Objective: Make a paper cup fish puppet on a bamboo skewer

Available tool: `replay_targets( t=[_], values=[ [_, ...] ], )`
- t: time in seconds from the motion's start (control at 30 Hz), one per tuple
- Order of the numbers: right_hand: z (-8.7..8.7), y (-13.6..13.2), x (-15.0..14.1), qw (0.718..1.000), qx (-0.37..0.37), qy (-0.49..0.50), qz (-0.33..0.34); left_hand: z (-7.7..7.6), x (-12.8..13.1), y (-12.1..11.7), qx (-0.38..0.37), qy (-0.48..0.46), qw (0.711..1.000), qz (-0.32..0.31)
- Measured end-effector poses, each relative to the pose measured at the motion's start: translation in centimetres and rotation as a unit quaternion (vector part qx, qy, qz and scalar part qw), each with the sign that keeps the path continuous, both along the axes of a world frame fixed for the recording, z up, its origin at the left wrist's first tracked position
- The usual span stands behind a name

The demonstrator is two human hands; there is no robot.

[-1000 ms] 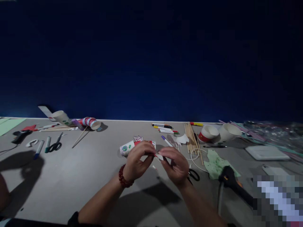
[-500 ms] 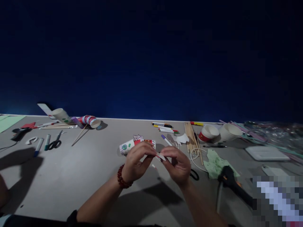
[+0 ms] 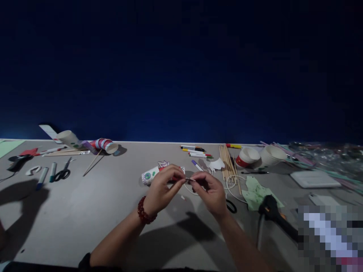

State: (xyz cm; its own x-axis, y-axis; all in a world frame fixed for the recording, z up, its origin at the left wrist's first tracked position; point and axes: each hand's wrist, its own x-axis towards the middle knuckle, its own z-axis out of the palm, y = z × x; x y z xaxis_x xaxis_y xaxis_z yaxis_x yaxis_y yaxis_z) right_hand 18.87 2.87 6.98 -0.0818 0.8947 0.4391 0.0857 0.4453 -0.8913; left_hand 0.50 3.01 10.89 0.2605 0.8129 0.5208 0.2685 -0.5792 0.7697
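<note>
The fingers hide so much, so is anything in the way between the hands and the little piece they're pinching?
Nothing visible. The left hand and the right hand pinch the small piece directly, between their fingertips. The decorated paper craft lies beyond the left hand, partly hidden by it, not in between.

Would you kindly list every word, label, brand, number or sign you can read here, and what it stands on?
No readable text anywhere.
Held piece: too small to read.
Decorated cup: drawings, no legible lettering.
Markers: any print too small.
Red-banded cup: any print too blurred.
</note>
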Motion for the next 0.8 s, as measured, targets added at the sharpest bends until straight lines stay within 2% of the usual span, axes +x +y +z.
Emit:
replay_targets(
  t=[0.13,0.23,0.5,0.6,0.7,0.8],
  values=[
    [0.0,-0.2,-0.1,1.000,-0.025,0.002,0.008,-0.4,0.1,-0.1,-0.102,-0.020,0.994,0.015],
    [0.2,-0.2,-0.2,0.999,-0.042,0.007,0.000,-0.8,0.2,-0.2,-0.175,-0.049,0.983,-0.013],
    [0.1,-0.1,-0.7,0.999,-0.042,0.018,-0.002,-0.7,0.3,0.2,-0.275,-0.162,0.945,-0.077],
    [-0.2,-0.1,-0.8,0.998,-0.067,0.021,0.002,-0.6,0.2,0.1,-0.251,-0.128,0.958,-0.053],
    [-0.4,0.0,-0.8,0.996,-0.089,0.025,0.009,-0.8,0.1,-0.1,-0.167,-0.038,0.985,-0.006],
    [-0.5,0.0,-0.8,0.997,-0.079,0.015,-0.004,-1.2,0.1,0.0,-0.080,0.022,0.996,0.030]
  ],
)
